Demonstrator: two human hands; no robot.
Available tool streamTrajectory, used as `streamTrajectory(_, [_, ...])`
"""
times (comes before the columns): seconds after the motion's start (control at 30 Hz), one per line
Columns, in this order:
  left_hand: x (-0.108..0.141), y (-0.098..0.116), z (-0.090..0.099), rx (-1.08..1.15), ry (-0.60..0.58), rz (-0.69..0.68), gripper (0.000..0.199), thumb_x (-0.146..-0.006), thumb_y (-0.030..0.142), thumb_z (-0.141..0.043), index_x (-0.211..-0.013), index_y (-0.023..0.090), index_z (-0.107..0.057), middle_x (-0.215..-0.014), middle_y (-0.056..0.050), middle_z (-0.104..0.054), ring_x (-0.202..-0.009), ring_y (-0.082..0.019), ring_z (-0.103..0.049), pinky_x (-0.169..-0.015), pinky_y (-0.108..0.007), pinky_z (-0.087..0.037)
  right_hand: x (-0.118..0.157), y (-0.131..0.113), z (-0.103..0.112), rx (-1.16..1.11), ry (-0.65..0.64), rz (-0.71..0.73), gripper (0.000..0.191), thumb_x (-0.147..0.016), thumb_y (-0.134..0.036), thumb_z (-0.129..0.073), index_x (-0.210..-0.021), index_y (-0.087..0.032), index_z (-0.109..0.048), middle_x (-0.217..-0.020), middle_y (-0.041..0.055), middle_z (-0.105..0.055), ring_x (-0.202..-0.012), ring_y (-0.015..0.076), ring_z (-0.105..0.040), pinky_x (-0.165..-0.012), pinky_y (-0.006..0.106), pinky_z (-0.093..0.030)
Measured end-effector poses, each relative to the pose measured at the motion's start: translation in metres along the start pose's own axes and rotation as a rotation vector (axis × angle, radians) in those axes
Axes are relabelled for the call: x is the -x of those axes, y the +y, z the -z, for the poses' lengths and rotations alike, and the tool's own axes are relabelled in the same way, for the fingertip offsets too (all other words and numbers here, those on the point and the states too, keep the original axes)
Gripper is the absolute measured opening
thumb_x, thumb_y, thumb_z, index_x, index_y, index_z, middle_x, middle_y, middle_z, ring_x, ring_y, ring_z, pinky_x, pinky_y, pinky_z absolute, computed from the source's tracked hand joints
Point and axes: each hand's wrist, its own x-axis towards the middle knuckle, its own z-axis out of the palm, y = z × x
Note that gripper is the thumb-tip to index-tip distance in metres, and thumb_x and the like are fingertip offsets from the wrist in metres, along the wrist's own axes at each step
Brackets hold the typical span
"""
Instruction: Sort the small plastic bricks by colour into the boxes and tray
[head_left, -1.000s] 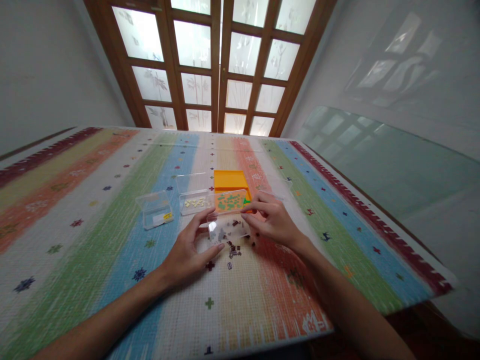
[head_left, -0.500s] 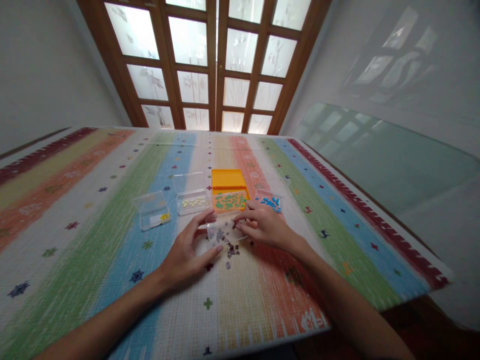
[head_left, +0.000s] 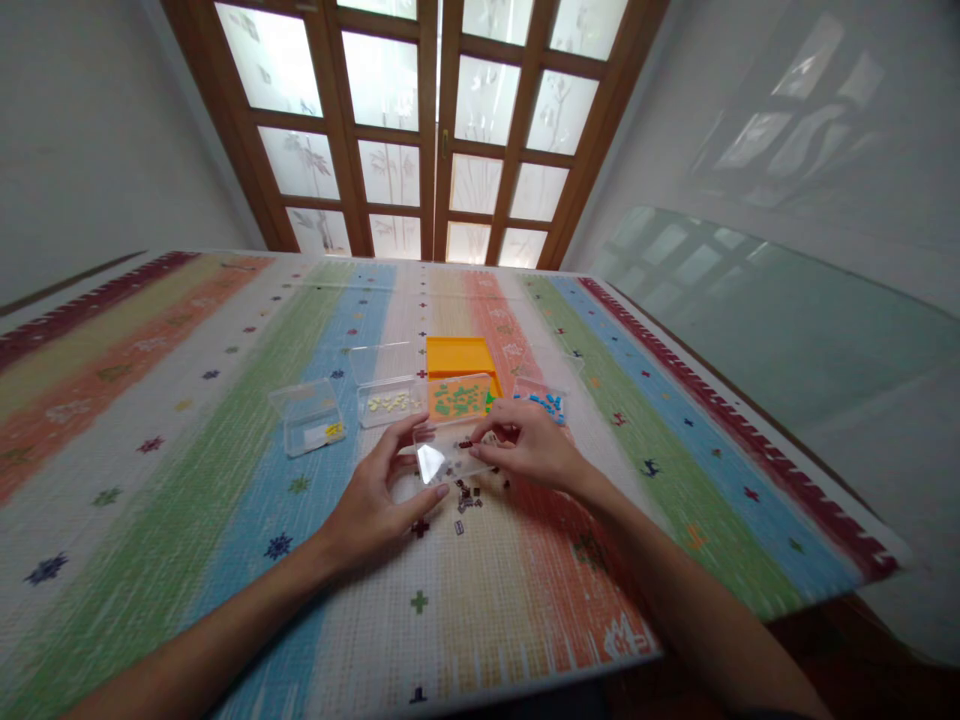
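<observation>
My left hand (head_left: 382, 488) grips the left side of a clear plastic box (head_left: 442, 462), thumb at the near edge and fingers behind. The box is tilted, and light glints off it. Over its far right part, my right hand (head_left: 538, 443) is closed in a pinch on a small dark brown piece (head_left: 465, 443). Several small dark brown pieces (head_left: 468, 494) lie loose on the tablecloth just below the box. Part of the box's right side is hidden behind my right fingers.
Beyond my hands stand an orange-yellow case (head_left: 459, 355) and clear boxes with green pieces (head_left: 457, 399), cream pieces (head_left: 390, 402), blue pieces (head_left: 551, 403) and yellow pieces (head_left: 334, 431). A striped tablecloth (head_left: 247, 480) covers the table. A glass-paned door (head_left: 420, 140) rises behind.
The clear box has tipped a little and now catches a bright glare. My right hand has shifted slightly left and up with the brown piece. The left hand keeps its hold.
</observation>
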Motion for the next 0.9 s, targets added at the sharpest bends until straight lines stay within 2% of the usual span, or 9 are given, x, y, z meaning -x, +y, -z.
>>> streamTrajectory(0.17, [0.000,0.001,0.000,-0.013,0.007,-0.003,0.066,-0.086,0.028,-0.075,-0.145,0.029,-0.046,-0.139,-0.011,-0.063,-0.130,-0.029,-0.063,-0.109,-0.054,-0.054,0.000,0.002,-0.001,-0.062,0.005,-0.059,0.004,-0.078,-0.021,-0.073,-0.079,-0.019,-0.077,-0.063,-0.0041,-0.053,-0.059,0.0107,-0.045,-0.058,0.024,-0.033])
streamTrajectory(0.27, [0.000,0.001,0.000,-0.021,0.022,-0.007,0.065,-0.086,0.030,-0.075,-0.144,0.028,-0.046,-0.139,-0.012,-0.063,-0.130,-0.029,-0.063,-0.109,-0.054,-0.055,-0.001,0.001,0.007,-0.091,0.003,-0.118,0.010,-0.077,-0.017,-0.065,-0.080,-0.018,-0.075,-0.061,-0.0049,-0.051,-0.057,0.0102,-0.044,-0.056,0.024,-0.033])
streamTrajectory(0.4, [-0.001,0.001,0.000,-0.039,0.070,-0.009,0.064,-0.086,0.031,-0.074,-0.144,0.028,-0.047,-0.140,-0.013,-0.062,-0.131,-0.030,-0.062,-0.108,-0.055,-0.055,-0.001,0.006,0.028,0.073,0.119,-0.166,0.012,-0.075,-0.014,-0.060,-0.079,-0.017,-0.071,-0.063,-0.0034,-0.055,-0.058,0.0109,-0.046,-0.058,0.025,-0.034])
streamTrajectory(0.43, [-0.001,0.000,0.001,-0.050,0.090,-0.006,0.064,-0.086,0.031,-0.075,-0.143,0.028,-0.047,-0.139,-0.013,-0.062,-0.131,-0.030,-0.062,-0.108,-0.056,-0.055,0.000,0.009,0.033,0.161,0.107,-0.169,0.012,-0.075,-0.013,-0.060,-0.079,-0.017,-0.071,-0.064,-0.0027,-0.057,-0.058,0.0111,-0.048,-0.059,0.025,-0.034])
streamTrajectory(0.47, [-0.001,-0.001,0.001,-0.062,0.110,-0.002,0.064,-0.086,0.031,-0.075,-0.143,0.028,-0.047,-0.139,-0.012,-0.063,-0.131,-0.030,-0.062,-0.108,-0.056,-0.055,0.001,0.012,0.037,0.256,0.067,-0.176,0.013,-0.075,-0.012,-0.061,-0.081,-0.017,-0.072,-0.065,-0.0017,-0.060,-0.060,0.0117,-0.050,-0.061,0.026,-0.035])
streamTrajectory(0.57, [-0.002,-0.002,0.002,-0.077,0.154,0.003,0.063,-0.086,0.033,-0.075,-0.142,0.027,-0.047,-0.139,-0.012,-0.062,-0.133,-0.031,-0.061,-0.108,-0.056,-0.055,0.004,0.018,0.044,0.464,-0.180,-0.240,0.016,-0.078,-0.013,-0.067,-0.089,-0.018,-0.077,-0.071,0.0019,-0.069,-0.065,0.0147,-0.058,-0.062,0.027,-0.035])
streamTrajectory(0.67, [-0.004,-0.001,0.005,-0.070,0.165,0.004,0.063,-0.086,0.035,-0.076,-0.142,0.027,-0.047,-0.140,-0.012,-0.061,-0.132,-0.031,-0.061,-0.107,-0.055,-0.056,0.005,0.018,0.042,0.516,-0.336,-0.281,0.019,-0.082,-0.014,-0.068,-0.096,-0.020,-0.080,-0.081,0.0049,-0.076,-0.072,0.0171,-0.064,-0.063,0.026,-0.037])
streamTrajectory(0.77, [-0.006,-0.001,0.007,-0.079,0.168,0.007,0.064,-0.086,0.036,-0.077,-0.142,0.026,-0.047,-0.140,-0.013,-0.061,-0.132,-0.030,-0.061,-0.107,-0.054,-0.057,0.002,0.015,0.037,0.517,-0.355,-0.262,0.019,-0.085,-0.014,-0.067,-0.096,-0.020,-0.081,-0.084,0.0060,-0.078,-0.075,0.0176,-0.066,-0.064,0.026,-0.038])
streamTrajectory(0.9, [-0.008,-0.005,0.010,-0.097,0.171,-0.004,0.064,-0.086,0.037,-0.077,-0.142,0.026,-0.047,-0.139,-0.013,-0.062,-0.132,-0.029,-0.061,-0.107,-0.052,-0.057,0.001,0.016,0.037,0.480,-0.334,-0.206,0.021,-0.082,-0.008,-0.064,-0.088,-0.019,-0.081,-0.075,0.0044,-0.075,-0.070,0.0154,-0.063,-0.064,0.026,-0.037])
